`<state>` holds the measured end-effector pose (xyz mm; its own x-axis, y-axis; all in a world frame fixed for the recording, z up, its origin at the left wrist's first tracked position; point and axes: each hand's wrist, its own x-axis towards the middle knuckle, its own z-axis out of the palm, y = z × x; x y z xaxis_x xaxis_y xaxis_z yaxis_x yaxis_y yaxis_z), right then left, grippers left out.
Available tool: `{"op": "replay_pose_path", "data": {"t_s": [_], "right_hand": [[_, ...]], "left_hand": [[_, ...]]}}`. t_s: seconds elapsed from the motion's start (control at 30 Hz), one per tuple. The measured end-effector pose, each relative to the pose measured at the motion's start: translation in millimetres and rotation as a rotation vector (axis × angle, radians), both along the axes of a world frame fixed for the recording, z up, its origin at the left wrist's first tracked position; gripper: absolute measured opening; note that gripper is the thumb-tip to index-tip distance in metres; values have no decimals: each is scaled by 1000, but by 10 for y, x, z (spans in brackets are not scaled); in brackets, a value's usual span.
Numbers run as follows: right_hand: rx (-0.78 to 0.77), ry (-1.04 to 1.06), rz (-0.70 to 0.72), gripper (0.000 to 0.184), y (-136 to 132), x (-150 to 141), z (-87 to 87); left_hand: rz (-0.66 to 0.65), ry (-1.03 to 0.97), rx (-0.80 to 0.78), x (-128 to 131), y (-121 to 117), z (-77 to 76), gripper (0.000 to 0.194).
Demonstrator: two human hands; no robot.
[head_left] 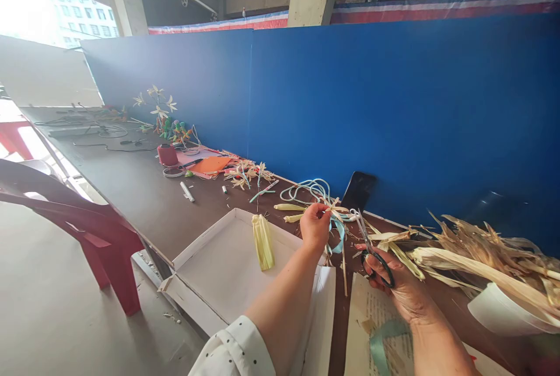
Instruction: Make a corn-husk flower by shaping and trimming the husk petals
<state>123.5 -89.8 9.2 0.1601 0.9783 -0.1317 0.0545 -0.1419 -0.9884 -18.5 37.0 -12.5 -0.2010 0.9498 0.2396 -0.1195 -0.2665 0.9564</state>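
Note:
My left hand [315, 226] pinches a pale flower [336, 209] with narrow petals, which looks made of corn husk. A light teal strip [337, 237] hangs just below it; whether it is joined to the flower I cannot tell. In my right hand [405, 294] is a pair of scissors [362, 229] with black handles, fingers through the loops and blades pointing up near the flower. Left of my forearm, a yellow-green piece of husk [263, 242] lies in a shallow white box [210, 274].
Dried husks [476, 247] spread at the right over a white bowl [503, 309]. A phone [359, 190] leans on the blue partition [394, 107], beside a coiled pale cable [301, 188]. A printed page [356, 329] lies near me. A red chair [105, 242] stands left.

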Motion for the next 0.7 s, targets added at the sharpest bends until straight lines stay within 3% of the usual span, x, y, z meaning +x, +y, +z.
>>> {"op": "replay_pose_path", "data": {"t_s": [0.2,0.7], "right_hand": [[-66,-162,45,47,17,25,-39],[-76,-153,72,48,16,14,-31]], "left_hand": [[-18,39,79,-2,-30,-11,11],[-13,137,118,-42,-96,61,10]]}}
